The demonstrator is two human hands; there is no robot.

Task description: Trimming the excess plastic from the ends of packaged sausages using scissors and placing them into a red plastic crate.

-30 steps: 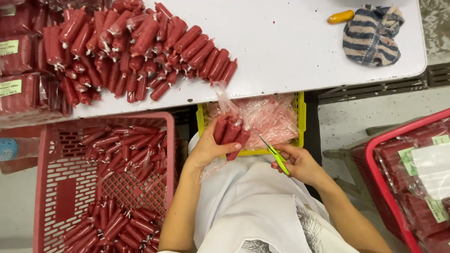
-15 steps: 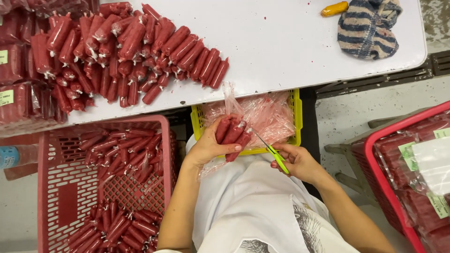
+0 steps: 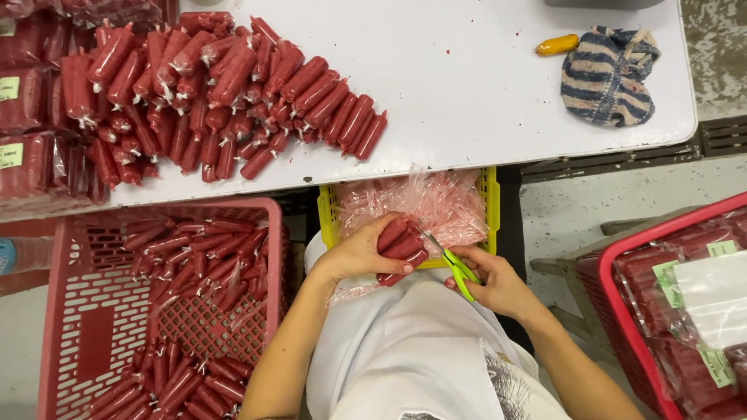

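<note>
My left hand [image 3: 359,253] grips a clear plastic pack of red sausages [image 3: 401,249] over my lap. My right hand [image 3: 498,283] holds small scissors with green handles [image 3: 454,264], the blades pointing up-left against the pack's edge. Right behind my hands sits a yellow crate [image 3: 489,191] stuffed with crumpled clear wrapping [image 3: 420,204]. On the white table [image 3: 467,85] above lies a big pile of loose red sausages [image 3: 210,93].
A red basket [image 3: 264,233] at my left holds several loose sausages. Another red basket [image 3: 622,311] at the right holds sealed, labelled packs. More sealed packs [image 3: 31,140] lie at the table's left. A striped cloth [image 3: 607,71] and a small orange object [image 3: 556,45] lie at its far right.
The view has shifted slightly. My hands stay together over my lap, the scissors working at the pack's edge; the pack is turned a little in my left hand.
</note>
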